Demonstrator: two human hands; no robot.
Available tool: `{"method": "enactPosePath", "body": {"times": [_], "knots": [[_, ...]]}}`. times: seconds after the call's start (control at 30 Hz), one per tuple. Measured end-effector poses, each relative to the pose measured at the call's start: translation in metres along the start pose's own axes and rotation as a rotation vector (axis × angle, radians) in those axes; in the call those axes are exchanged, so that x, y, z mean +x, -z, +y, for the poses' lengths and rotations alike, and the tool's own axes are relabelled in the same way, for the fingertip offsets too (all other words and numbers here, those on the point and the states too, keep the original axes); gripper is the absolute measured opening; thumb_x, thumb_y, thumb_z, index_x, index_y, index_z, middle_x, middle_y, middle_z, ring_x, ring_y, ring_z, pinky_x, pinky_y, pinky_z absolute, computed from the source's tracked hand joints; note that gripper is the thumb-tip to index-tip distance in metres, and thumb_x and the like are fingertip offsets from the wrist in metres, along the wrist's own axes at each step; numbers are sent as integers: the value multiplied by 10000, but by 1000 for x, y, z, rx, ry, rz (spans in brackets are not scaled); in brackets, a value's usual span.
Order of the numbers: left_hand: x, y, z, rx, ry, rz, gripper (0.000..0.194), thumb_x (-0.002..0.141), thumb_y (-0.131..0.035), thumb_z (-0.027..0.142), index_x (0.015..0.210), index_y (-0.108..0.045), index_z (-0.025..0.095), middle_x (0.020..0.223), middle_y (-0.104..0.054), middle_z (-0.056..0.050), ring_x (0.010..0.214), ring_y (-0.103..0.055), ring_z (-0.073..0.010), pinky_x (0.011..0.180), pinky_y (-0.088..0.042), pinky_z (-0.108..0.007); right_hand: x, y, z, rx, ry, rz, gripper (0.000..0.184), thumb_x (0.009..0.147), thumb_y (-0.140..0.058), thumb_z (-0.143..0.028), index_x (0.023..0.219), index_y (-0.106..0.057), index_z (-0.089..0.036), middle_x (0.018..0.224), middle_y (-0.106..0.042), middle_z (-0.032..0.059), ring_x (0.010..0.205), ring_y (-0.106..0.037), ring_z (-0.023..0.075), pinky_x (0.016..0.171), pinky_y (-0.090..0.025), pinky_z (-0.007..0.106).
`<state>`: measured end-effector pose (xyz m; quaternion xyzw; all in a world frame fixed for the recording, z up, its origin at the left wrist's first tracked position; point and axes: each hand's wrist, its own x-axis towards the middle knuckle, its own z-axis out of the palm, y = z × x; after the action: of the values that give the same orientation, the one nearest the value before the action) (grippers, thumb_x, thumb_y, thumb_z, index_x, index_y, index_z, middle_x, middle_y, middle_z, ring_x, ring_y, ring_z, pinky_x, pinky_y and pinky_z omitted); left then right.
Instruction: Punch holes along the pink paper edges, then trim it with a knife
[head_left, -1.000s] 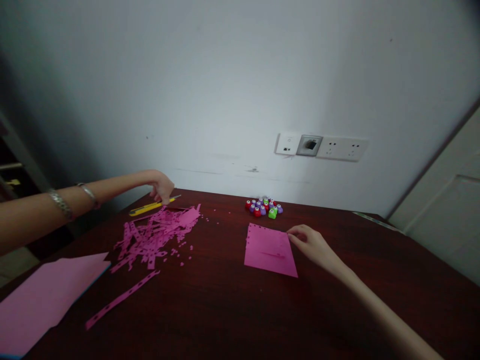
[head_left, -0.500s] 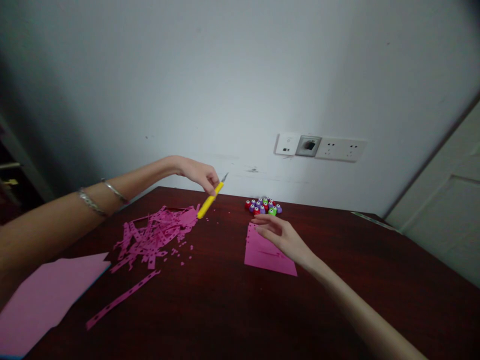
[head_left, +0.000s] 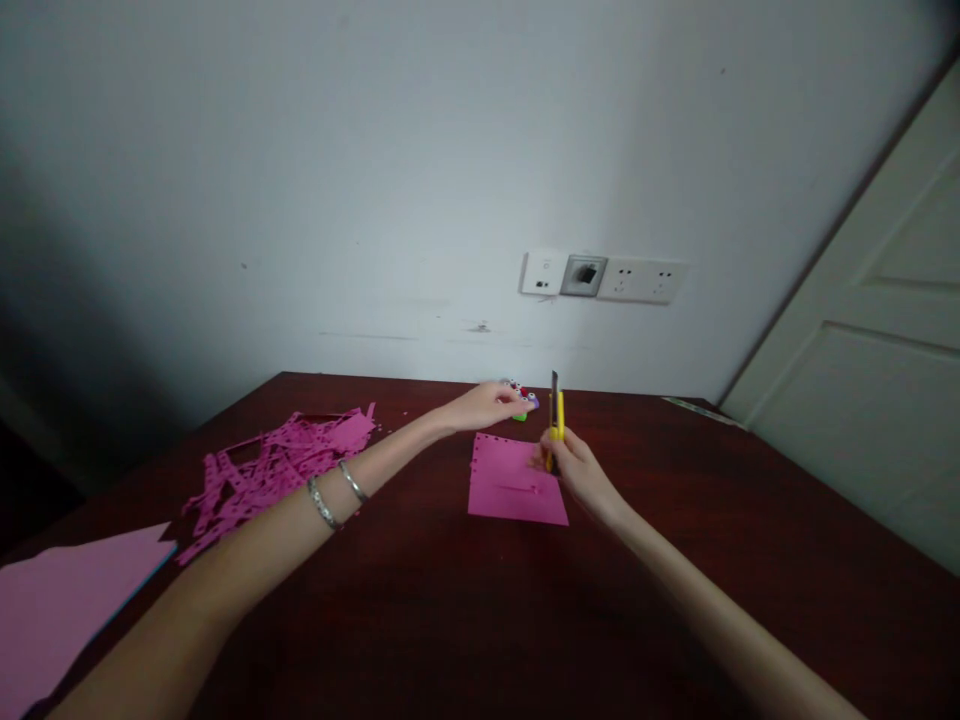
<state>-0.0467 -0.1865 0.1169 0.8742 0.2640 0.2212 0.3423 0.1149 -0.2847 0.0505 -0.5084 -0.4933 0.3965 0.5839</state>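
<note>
My right hand [head_left: 579, 465] is closed round a yellow utility knife [head_left: 557, 430], held upright with its blade pointing up, above the right edge of a pink sheet of paper [head_left: 510, 480]. Small holes run along the sheet's left and top edges, and a slit-like mark shows near its middle. My left hand [head_left: 487, 405], with two silver bracelets on the forearm, reaches across past the top of the sheet. Its fingers stretch to the right and hold nothing that I can see. Just behind it, small red, purple and green pieces with eye-like white dots [head_left: 531, 399] are partly hidden.
A heap of punched pink paper strips [head_left: 277, 455] lies on the left of the dark red table [head_left: 420, 620]. Pink sheets [head_left: 75, 600] lie at the front left. Wall sockets [head_left: 637, 280] are above the table; a thin flat strip [head_left: 701, 411] rests at the back right.
The yellow knife has passed from my left hand to my right. My left hand has moved right, to the small coloured pieces. The view has shifted slightly.
</note>
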Motion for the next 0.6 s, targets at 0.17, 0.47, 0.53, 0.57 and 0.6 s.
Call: {"method": "enactPosePath", "body": {"times": [0.17, 0.47, 0.53, 0.57, 0.6], "knots": [[-2, -15, -59, 254, 327, 135, 169, 674, -614, 292, 750, -649, 145, 741, -645, -40, 699, -579, -170, 622, -407, -243, -6, 45, 39, 24, -95, 192, 179, 706, -521, -401, 706, -488, -225, 802, -639, 73, 784, -639, 226, 702, -515, 366], [-5, -34, -102, 297, 497, 142, 199, 633, -676, 295, 775, -641, 160, 800, -662, -43, 743, -613, -172, 591, -426, -221, -8, 34, 70, 84, -97, 266, 231, 739, -473, -430, 844, -508, -226, 1004, -638, 90, 1019, -586, 250, 839, -490, 395], [-5, -35, -102, 304, 508, 146, 208, 625, -687, 289, 789, -646, 167, 803, -661, -41, 745, -614, -173, 587, -425, -224, -8, 30, 72, 85, -96, 271, 261, 744, -461, -440, 881, -503, -222, 1041, -622, 93, 1043, -572, 243, 858, -480, 385], [-6, -35, -102, 306, 510, 148, 210, 623, -691, 285, 794, -648, 171, 803, -661, -40, 747, -614, -174, 589, -426, -227, -8, 28, 73, 82, -96, 272, 275, 745, -454, -444, 895, -499, -218, 1050, -615, 97, 1045, -571, 238, 862, -477, 377], [-6, -35, -102, 308, 510, 150, 210, 623, -693, 284, 797, -649, 174, 803, -660, -39, 748, -614, -174, 592, -428, -228, -8, 27, 74, 76, -94, 271, 286, 745, -449, -449, 903, -492, -215, 1050, -610, 99, 1040, -572, 234, 860, -477, 368]]}}
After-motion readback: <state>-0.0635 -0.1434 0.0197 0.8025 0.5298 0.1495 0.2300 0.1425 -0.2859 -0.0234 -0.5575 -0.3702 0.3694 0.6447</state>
